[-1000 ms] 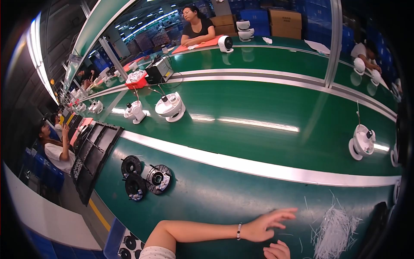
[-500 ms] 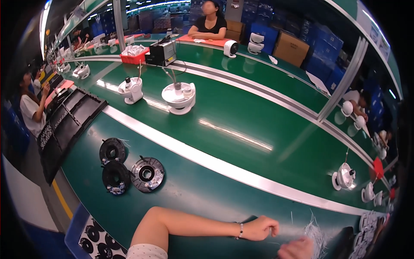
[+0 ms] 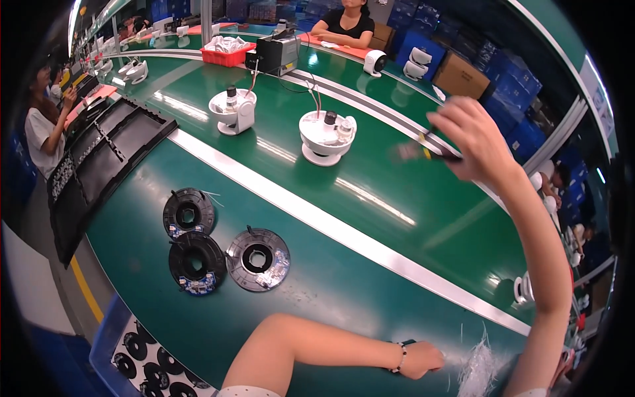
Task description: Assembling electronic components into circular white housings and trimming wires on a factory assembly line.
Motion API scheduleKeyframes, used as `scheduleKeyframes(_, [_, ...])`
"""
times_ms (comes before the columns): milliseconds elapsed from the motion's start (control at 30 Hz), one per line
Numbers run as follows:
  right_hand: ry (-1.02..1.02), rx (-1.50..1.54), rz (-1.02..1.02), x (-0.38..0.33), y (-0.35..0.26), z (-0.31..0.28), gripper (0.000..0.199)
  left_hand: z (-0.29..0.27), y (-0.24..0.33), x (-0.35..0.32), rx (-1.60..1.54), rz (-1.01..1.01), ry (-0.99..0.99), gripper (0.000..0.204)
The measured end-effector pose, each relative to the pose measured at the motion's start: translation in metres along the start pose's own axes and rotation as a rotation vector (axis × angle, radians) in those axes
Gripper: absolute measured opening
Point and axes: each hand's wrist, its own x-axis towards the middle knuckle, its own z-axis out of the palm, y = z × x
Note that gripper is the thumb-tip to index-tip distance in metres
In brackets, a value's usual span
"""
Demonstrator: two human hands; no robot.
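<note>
Low on the bench, my left hand rests with its fingers curled closed. What they hold, if anything, is hidden. A dark item partly shows behind that wrist. My right hand is raised above the green conveyor at the right, its fingers closed around a dark tool with yellow parts. Motion blurs the tool, so its kind is unclear. Beside my left hand lies a heap of clear and white plastic strips. To the left sit three round black housings with circuit boards, the nearest a disc-shaped housing with a centre hole.
White round device bodies with wires stand on the conveyor, one a bowl-like body. A metal rail divides bench and conveyor. Black trays lie at left, above a blue bin of black parts. A person sits across the line.
My right hand has risen from beside the strips to above the conveyor, where it now holds the dark tool. My left hand stays low. The view has shifted, and the white bodies appear farther right.
</note>
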Motion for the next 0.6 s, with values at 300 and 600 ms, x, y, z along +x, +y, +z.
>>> scheduleKeyframes(300, [-0.117, -0.175, 0.309, 0.040, 0.062, 0.117, 0.059, 0.060, -0.024, 0.028, 0.003, 0.374, 0.196, 0.029])
scheduleKeyframes(600, [-0.104, -0.063, 0.367, 0.051, 0.043, 0.164, 0.051, 0.033, -0.013, 0.016, -0.234, 0.187, 0.201, 0.031])
